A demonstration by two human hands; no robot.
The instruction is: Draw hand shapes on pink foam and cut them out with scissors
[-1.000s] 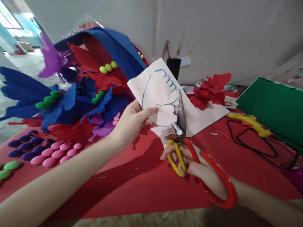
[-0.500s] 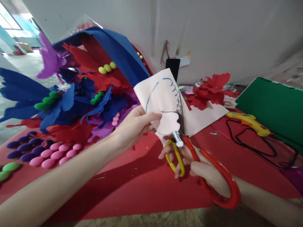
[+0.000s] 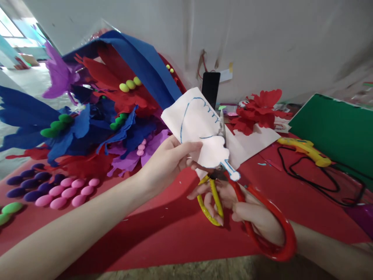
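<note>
My left hand [image 3: 171,155] pinches a folded white sheet of paper [image 3: 192,116] between thumb and fingers. Blue marker lines trace a scalloped outline on the paper, and its lower right edge is cut into wavy curves ending in a thin stalk with a round tip. My right hand [image 3: 259,217] grips large scissors [image 3: 287,237] with one red and one yellow handle. The scissors' blades lie at the paper's right edge, partly hidden behind it. Beyond the paper, another white sheet [image 3: 250,146] lies on the red table surface [image 3: 163,241].
Blue butterfly shapes [image 3: 26,112] and red ones [image 3: 110,74] pile up at the left. Purple ovals [image 3: 29,183] and pink ovals [image 3: 68,191] lie in rows. A yellow glue gun [image 3: 309,151] with a black cord rests right, by a green board [image 3: 335,132]. A phone [image 3: 210,87] leans at the back.
The paper has turned slightly, its cut stalk swinging right and outward. The yellow handle has shifted a little left and down, and the blade stands at the paper's edge.
</note>
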